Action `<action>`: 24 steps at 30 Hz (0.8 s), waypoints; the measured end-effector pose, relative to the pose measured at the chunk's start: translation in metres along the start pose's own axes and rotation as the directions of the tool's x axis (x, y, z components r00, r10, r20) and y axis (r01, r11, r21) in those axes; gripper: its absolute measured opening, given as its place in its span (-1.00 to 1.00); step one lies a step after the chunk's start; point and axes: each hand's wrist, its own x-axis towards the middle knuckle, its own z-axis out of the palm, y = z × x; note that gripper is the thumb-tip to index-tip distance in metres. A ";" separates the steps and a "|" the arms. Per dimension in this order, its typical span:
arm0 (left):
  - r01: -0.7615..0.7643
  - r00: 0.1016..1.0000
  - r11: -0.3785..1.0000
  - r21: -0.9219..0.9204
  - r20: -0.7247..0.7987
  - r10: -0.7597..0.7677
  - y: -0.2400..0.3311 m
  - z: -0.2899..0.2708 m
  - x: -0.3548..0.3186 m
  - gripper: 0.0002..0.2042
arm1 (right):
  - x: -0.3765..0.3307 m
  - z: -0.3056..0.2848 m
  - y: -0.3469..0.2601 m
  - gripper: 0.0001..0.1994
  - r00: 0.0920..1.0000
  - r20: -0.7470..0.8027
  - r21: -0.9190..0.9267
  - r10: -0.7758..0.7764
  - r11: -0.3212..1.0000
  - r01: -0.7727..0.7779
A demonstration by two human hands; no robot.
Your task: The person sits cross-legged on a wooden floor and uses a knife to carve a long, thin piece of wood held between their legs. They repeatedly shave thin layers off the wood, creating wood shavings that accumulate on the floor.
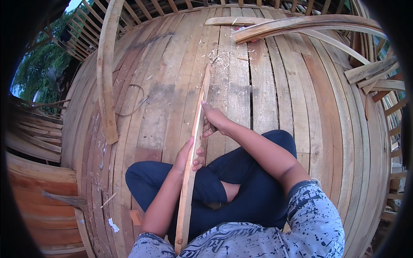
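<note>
Strip [197, 128] was held by the left hand [183, 157], fingers wrapped, and the right hand [216, 119], fingers curled; shavings [214, 55] just beyond it suggested trimming begun, the remainder unclear.

Wood strip [187, 189] over lap [258, 193]; shavings [218, 58] on floor [318, 150] beyond; board [106, 77] left, beams [301, 25] far right.
</note>
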 end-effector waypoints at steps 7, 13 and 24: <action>0.206 0.977 0.956 -0.207 0.098 -0.189 0.054 -0.031 -0.007 -0.52 | 0.025 -0.042 0.000 -0.44 0.988 -0.076 -0.307 -0.136 0.946 0.106; 0.125 0.992 0.973 -0.194 0.040 -0.120 0.045 -0.039 -0.006 -0.45 | 0.025 -0.039 -0.019 -0.52 0.966 0.061 -0.490 -0.251 0.835 0.248; 0.182 0.951 0.979 -0.089 -0.236 -0.199 0.068 -0.018 0.038 -0.53 | 0.057 -0.038 -0.008 -0.62 0.888 0.311 -0.706 -0.337 0.543 0.454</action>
